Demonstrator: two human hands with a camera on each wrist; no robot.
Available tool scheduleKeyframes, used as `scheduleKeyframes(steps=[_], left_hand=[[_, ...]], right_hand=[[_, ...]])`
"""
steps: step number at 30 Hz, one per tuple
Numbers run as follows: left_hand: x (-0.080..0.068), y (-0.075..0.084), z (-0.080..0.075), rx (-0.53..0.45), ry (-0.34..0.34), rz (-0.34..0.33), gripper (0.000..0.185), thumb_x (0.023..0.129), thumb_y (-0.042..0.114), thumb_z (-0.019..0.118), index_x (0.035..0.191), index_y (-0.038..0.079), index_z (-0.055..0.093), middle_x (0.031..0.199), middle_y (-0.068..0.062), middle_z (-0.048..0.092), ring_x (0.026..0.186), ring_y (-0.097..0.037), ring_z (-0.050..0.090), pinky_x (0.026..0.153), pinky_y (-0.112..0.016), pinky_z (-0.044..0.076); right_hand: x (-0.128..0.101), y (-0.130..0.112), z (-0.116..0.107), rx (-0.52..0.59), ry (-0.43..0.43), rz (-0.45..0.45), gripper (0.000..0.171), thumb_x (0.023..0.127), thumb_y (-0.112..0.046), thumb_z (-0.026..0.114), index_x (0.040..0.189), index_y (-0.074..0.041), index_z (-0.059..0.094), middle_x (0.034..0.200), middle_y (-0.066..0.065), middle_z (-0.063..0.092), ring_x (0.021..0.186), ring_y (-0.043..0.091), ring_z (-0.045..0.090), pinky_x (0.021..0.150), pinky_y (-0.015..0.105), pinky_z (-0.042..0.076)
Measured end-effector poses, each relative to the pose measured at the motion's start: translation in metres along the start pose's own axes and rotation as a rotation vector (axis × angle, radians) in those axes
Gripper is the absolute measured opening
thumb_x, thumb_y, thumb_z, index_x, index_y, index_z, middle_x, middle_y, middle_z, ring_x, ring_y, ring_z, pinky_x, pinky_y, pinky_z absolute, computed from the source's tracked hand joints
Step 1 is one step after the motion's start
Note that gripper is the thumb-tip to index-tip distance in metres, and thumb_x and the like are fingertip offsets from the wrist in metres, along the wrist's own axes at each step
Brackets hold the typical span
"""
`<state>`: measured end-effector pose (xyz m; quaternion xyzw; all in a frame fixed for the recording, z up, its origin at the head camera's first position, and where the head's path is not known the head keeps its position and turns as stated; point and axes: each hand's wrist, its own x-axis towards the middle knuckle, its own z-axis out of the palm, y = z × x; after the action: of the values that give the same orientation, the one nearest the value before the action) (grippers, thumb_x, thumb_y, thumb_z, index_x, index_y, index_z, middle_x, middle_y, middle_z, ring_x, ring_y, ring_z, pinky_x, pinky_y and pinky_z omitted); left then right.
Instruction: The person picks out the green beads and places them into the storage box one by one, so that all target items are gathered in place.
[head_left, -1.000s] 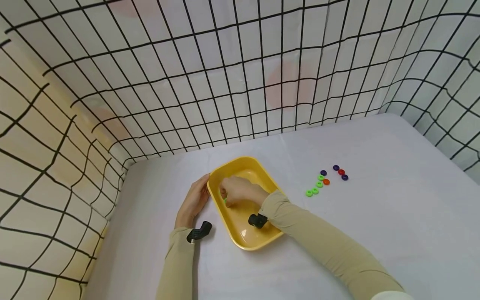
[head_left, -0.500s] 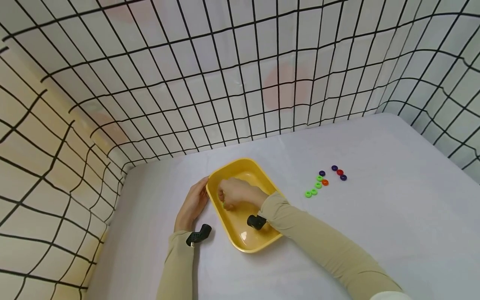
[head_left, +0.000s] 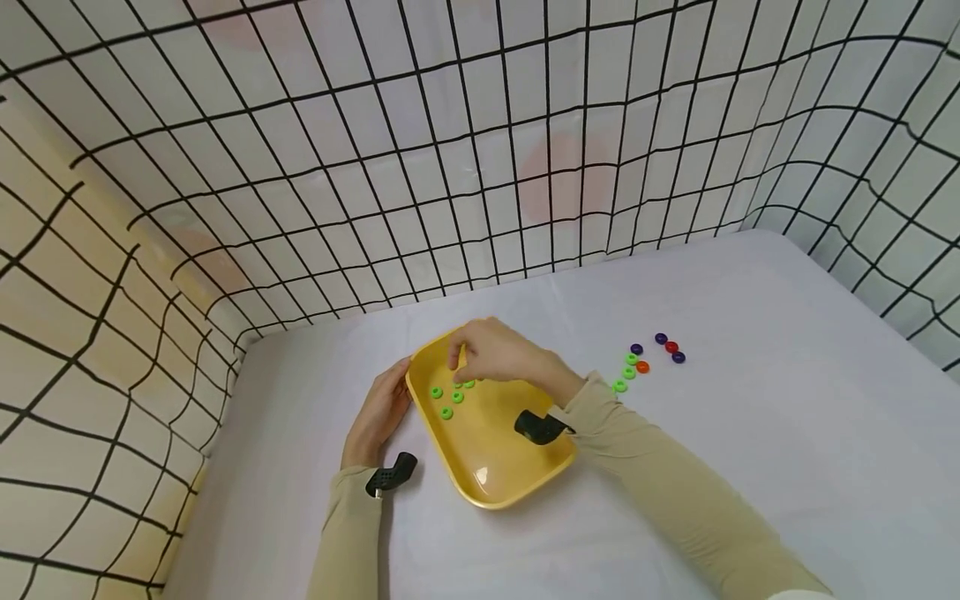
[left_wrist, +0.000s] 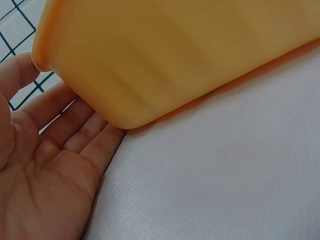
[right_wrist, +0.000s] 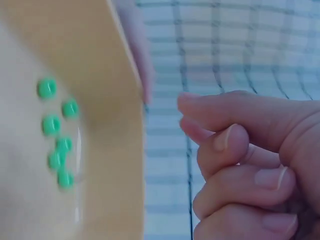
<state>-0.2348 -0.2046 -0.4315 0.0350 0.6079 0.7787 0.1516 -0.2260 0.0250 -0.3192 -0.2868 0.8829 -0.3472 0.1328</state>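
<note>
A yellow plastic tray (head_left: 495,458) sits on the white-covered table with several small green rings (head_left: 447,412) near its left end; the right wrist view also shows these green rings (right_wrist: 51,125). My left hand (head_left: 381,412) rests against the tray's outer left side. Its fairly straight fingers touch the wall and its thumb lies at the rim, clear in the left wrist view. My right hand (head_left: 498,354) is above the tray, fingers loosely bent, with a gap between thumb and index finger. Nothing shows between the fingers of the right hand (right_wrist: 250,165) in the right wrist view.
Right of the tray lie more green rings (head_left: 628,372), an orange ring (head_left: 642,367), a red ring (head_left: 672,347) and several dark purple rings (head_left: 661,338). A black wire grid (head_left: 510,183) fences the table at the back and sides.
My right hand has lifted from the tray's left end and moved up and right, uncovering the green rings there. The left hand keeps its place at the tray.
</note>
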Motion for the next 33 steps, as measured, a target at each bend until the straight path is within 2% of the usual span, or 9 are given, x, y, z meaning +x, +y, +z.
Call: scheduleKeyframes(steps=[3,7,10,13,17,22,28,33], left_hand=[[0.001,0.000,-0.002,0.010,0.008,0.004,0.049,0.098,0.034,0.041,0.129,-0.005,0.042,0.118,-0.005,0.051,0.103,-0.013,0.048,0.088,-0.017,0.044],[0.002,0.001,-0.002,0.034,0.000,0.025,0.049,0.098,0.033,0.040,0.131,-0.004,0.042,0.123,-0.007,0.050,0.108,-0.014,0.048,0.093,-0.019,0.043],[0.002,0.001,-0.002,0.038,-0.001,0.033,0.049,0.098,0.033,0.041,0.132,-0.003,0.042,0.124,-0.008,0.050,0.110,-0.014,0.049,0.095,-0.020,0.042],[0.001,0.001,-0.002,0.038,0.004,0.024,0.049,0.099,0.032,0.040,0.132,-0.003,0.042,0.124,-0.007,0.050,0.109,-0.014,0.049,0.094,-0.019,0.042],[0.000,0.000,0.000,0.035,0.018,0.004,0.049,0.099,0.033,0.039,0.131,-0.004,0.041,0.122,-0.007,0.050,0.105,-0.014,0.048,0.091,-0.017,0.043],[0.000,0.000,0.002,0.021,0.040,-0.013,0.051,0.098,0.035,0.042,0.132,-0.003,0.041,0.122,-0.006,0.050,0.106,-0.013,0.048,0.091,-0.017,0.043],[-0.001,-0.001,0.002,0.026,0.051,-0.017,0.052,0.097,0.036,0.042,0.132,-0.002,0.041,0.124,-0.007,0.049,0.109,-0.014,0.047,0.095,-0.018,0.041],[0.000,-0.002,0.003,0.029,0.031,-0.010,0.051,0.097,0.034,0.042,0.134,-0.001,0.040,0.129,-0.008,0.046,0.116,-0.014,0.046,0.098,-0.019,0.039]], right_hand=[[-0.026,0.024,-0.018,0.093,0.123,0.049,0.011,0.079,-0.017,0.071,0.085,-0.010,0.066,0.056,0.003,0.055,0.047,0.016,0.048,0.042,0.020,0.032],[-0.061,0.072,-0.031,0.125,0.281,0.232,0.015,0.080,-0.022,0.070,0.088,-0.010,0.065,0.057,0.005,0.053,0.052,0.022,0.050,0.044,0.022,0.032],[-0.082,0.108,-0.033,0.126,0.346,0.383,0.019,0.082,-0.023,0.068,0.091,-0.007,0.065,0.059,0.006,0.054,0.050,0.018,0.046,0.043,0.022,0.032],[-0.097,0.133,-0.034,0.127,0.376,0.458,0.021,0.083,-0.024,0.066,0.093,-0.005,0.065,0.060,0.008,0.056,0.049,0.015,0.043,0.044,0.023,0.032],[-0.110,0.150,-0.038,0.172,0.409,0.475,0.024,0.083,-0.025,0.066,0.095,-0.004,0.065,0.058,0.006,0.056,0.050,0.015,0.043,0.048,0.024,0.034],[-0.116,0.163,-0.041,0.279,0.434,0.445,0.025,0.084,-0.023,0.066,0.099,-0.003,0.065,0.055,0.004,0.050,0.051,0.015,0.045,0.051,0.024,0.038],[-0.122,0.178,-0.041,0.288,0.420,0.465,0.024,0.084,-0.016,0.065,0.103,-0.002,0.065,0.059,0.005,0.056,0.052,0.014,0.048,0.053,0.025,0.039],[-0.128,0.184,-0.039,0.317,0.402,0.505,0.028,0.080,-0.011,0.066,0.106,-0.001,0.065,0.056,0.001,0.056,0.052,0.014,0.050,0.055,0.026,0.039]])
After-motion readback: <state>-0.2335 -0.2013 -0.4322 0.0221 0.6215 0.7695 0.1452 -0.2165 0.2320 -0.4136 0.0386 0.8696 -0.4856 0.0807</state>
